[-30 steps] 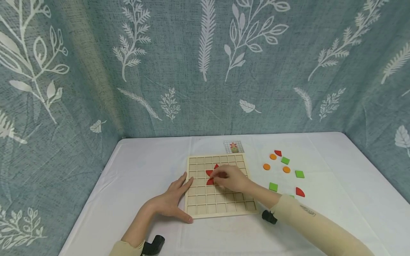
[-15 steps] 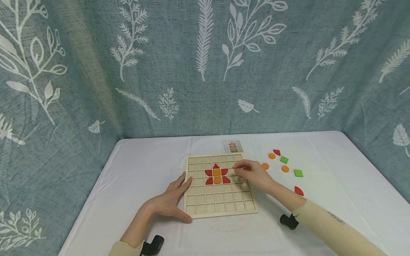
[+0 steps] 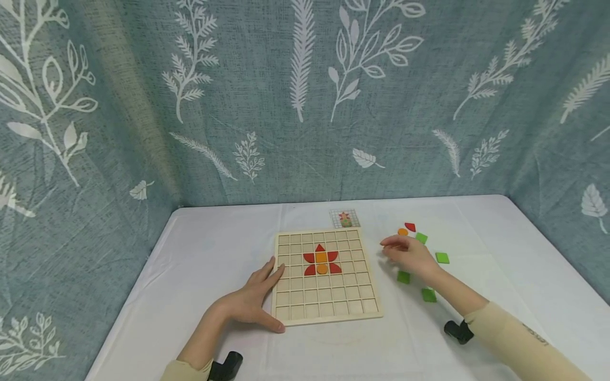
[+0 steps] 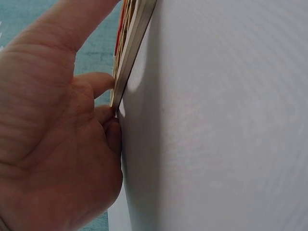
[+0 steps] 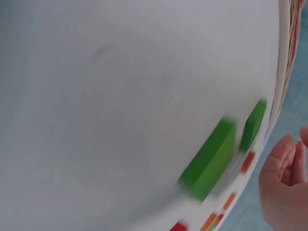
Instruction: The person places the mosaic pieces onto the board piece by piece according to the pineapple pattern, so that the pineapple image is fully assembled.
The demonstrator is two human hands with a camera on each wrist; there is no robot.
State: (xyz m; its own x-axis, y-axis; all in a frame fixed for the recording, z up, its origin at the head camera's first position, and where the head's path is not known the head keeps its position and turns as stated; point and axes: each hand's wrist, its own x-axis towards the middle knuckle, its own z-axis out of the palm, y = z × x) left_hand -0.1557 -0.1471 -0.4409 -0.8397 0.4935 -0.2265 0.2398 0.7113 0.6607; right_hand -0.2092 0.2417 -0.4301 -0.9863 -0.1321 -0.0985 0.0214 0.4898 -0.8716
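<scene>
One white table (image 3: 219, 238); on it, a wooden grid board (image 3: 326, 302). Left hand (image 3: 250, 301) against board's left edge, grip spread. Right hand (image 3: 411, 257) over table, right of board: grip loose, fingers bent. Green squares (image 3: 442, 257) near it; red pieces (image 3: 335, 269), orange disc (image 3: 322, 269) in board.

The left sleeve (image 3: 187, 370) and right sleeve (image 3: 519, 338) are pale beige, the right bearing a small dark marking (image 3: 536, 334), perhaps lettering. Each wrist wears a stubby black device (image 3: 459, 332).
</scene>
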